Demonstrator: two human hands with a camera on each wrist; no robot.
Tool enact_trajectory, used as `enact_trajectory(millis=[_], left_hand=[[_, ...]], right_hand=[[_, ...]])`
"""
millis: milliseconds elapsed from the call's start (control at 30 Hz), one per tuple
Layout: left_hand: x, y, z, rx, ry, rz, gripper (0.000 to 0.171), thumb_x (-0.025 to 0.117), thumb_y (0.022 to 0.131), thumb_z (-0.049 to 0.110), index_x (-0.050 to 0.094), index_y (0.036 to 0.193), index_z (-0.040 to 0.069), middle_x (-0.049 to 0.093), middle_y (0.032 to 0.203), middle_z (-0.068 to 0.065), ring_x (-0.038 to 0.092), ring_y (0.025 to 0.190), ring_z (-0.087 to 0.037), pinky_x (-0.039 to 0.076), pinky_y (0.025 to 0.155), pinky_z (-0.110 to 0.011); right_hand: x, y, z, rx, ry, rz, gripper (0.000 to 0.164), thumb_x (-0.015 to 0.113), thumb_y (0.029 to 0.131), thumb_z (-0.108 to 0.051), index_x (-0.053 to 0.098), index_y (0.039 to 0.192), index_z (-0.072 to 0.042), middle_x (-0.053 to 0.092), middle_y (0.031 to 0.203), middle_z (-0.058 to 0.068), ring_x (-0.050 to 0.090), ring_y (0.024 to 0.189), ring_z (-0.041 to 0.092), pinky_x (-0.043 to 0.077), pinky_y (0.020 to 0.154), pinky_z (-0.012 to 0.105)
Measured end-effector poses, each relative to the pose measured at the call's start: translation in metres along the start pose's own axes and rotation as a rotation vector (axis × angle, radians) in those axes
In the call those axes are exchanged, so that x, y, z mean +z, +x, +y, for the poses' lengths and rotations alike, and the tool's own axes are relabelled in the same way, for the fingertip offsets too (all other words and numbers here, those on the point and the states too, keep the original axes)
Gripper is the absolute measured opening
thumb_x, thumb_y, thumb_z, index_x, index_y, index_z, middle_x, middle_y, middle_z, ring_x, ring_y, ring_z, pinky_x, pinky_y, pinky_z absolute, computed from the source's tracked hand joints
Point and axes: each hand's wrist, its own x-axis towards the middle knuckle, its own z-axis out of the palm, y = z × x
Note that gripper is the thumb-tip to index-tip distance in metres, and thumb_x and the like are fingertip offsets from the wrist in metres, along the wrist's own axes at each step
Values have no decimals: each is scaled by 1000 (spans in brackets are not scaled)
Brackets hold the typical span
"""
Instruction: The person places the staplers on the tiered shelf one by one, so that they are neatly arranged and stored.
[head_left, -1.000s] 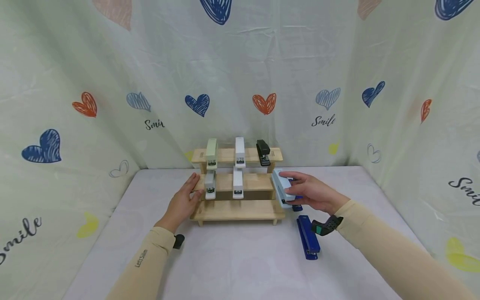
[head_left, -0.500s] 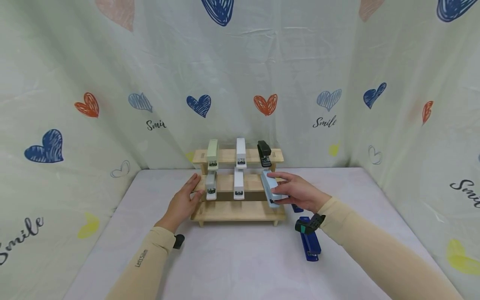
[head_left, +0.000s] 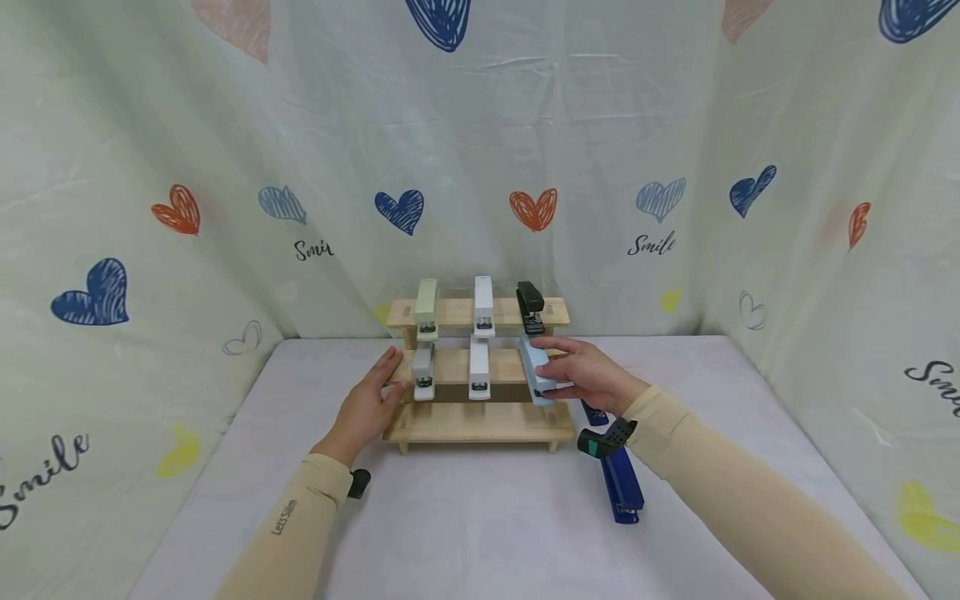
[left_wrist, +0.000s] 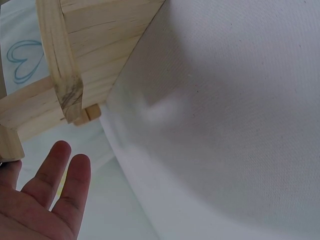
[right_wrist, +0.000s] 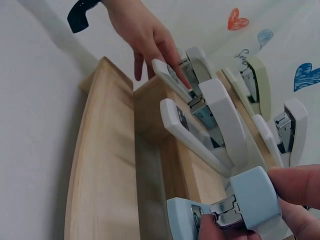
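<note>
My right hand (head_left: 592, 373) pinches a light blue stapler (head_left: 533, 371) at the right end of the middle shelf, below the black stapler (head_left: 530, 307). In the right wrist view, thumb and fingers grip the light blue stapler (right_wrist: 255, 196) around its front end. My left hand (head_left: 369, 408) rests with fairly straight fingers against the left end of the wooden three-step rack (head_left: 483, 423). A grey stapler (head_left: 423, 371) stands beside the left hand, and a white stapler (head_left: 478, 367) in the middle of the same shelf. In the left wrist view, two extended fingers (left_wrist: 74, 192) show beside the wood.
A pale green stapler (head_left: 427, 308) and another white stapler (head_left: 483, 307) share the top shelf with the black one. On the table at right lie a dark blue stapler (head_left: 622, 487) and a second blue one (head_left: 596, 414), partly hidden by the right hand. A heart-patterned curtain (head_left: 465, 125) stands behind.
My right hand has brought the light blue stapler leftward from beside the rack onto the right end of the middle shelf. The left hand has stayed in place.
</note>
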Motion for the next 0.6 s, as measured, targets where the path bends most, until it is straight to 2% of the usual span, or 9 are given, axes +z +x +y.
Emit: enact_trajectory(millis=[133,300,600], left_hand=[[0,0,0,-3,5,-4,60,55,105,26,33,156,6,23,163,-9,46,133,-39,37,106,-58],[0,1,0,1,5,-6,60,55,105,27,32,156,6,22,163,-8,47,132,-39,38,105,-58],[0,0,-2,10,7,-3,60,55,105,26,33,156,5,24,163,-10,49,130,-39,39,104,-58]], right_hand=[[0,1,0,1,35,9,58,61,95,2,46,150,-11,34,141,23,51,110,35,54,91,48],[0,0,0,-7,47,0,66,63,90,8,44,151,-10,39,139,23,49,112,36,51,94,49],[2,-1,-1,-28,42,-2,62,63,93,6,43,151,-9,36,143,22,48,113,35,51,96,47]])
